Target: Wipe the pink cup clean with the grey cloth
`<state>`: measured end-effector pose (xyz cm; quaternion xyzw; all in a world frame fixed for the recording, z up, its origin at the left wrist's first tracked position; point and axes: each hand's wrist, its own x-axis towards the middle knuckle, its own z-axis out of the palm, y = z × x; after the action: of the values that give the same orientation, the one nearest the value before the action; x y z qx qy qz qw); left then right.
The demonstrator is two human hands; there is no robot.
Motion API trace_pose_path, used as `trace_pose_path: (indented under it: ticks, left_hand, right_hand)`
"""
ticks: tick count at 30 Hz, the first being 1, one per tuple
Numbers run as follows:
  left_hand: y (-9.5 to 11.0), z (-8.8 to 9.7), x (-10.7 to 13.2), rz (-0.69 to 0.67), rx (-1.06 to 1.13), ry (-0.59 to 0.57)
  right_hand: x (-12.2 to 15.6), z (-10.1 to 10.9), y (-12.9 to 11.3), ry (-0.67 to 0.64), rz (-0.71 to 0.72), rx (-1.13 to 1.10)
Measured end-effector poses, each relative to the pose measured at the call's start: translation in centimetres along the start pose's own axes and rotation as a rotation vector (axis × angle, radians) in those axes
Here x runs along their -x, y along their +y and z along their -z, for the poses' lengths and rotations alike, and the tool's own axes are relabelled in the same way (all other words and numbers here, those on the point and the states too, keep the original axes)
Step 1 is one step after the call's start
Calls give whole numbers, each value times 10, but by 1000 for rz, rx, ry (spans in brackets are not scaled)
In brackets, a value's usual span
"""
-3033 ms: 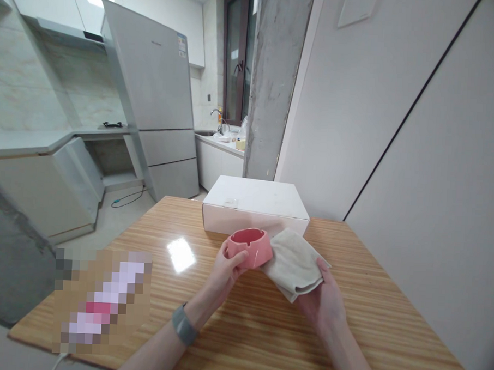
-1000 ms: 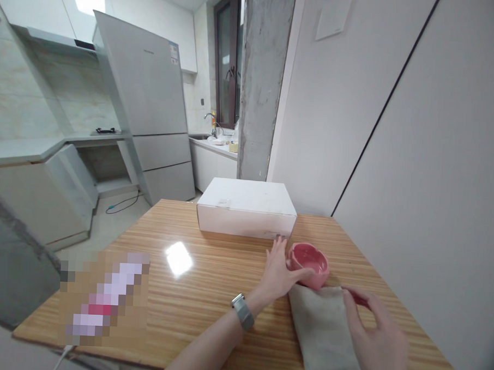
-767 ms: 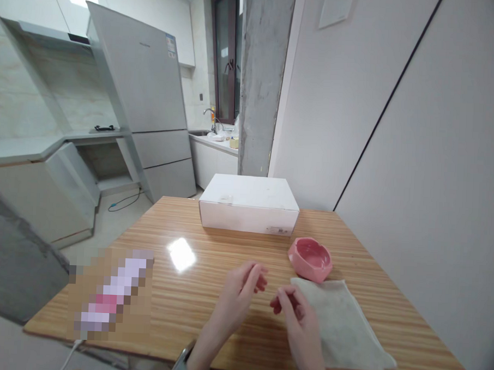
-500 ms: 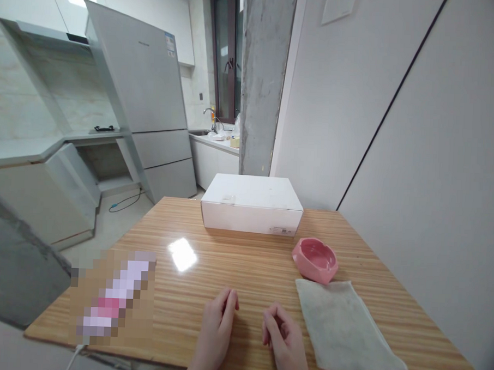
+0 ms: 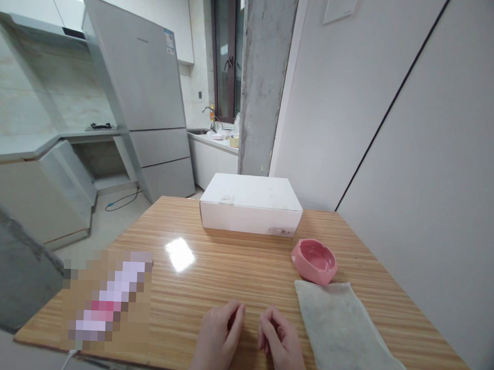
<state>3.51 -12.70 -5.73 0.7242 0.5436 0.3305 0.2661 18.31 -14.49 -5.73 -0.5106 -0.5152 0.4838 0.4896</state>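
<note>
My left hand [image 5: 221,331] rests at the near edge of the wooden table [image 5: 176,302], fingers curled and closed with nothing visible in them. Beside it on the right lies my right hand [image 5: 279,336], also loosely closed and holding nothing that I can see. The two hands are apart. Just right of my right hand a pale grey-green cloth [image 5: 347,331] lies flat. A pink ashtray-like bowl [image 5: 315,261] with notches in its rim stands at the cloth's far edge.
A closed white box [image 5: 250,207] sits at the far end of the table. At the left edge lies a pixelated, pale purple and pink object [image 5: 115,294] with a white cable [image 5: 69,358] coming from it. A white wall [image 5: 427,176] runs along the right side.
My left hand has turned slightly inward and shifted a little right, its fingers curling more. My right hand has moved slightly left, narrowing the gap. The things on the table stay put.
</note>
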Motion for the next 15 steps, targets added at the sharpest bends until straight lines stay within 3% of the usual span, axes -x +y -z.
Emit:
trace_pose_path:
  ticks: [15]
  left_hand:
    - [4,1,0,-10,-39,-13]
  right_hand:
    - [1,0,1,-21,10,37]
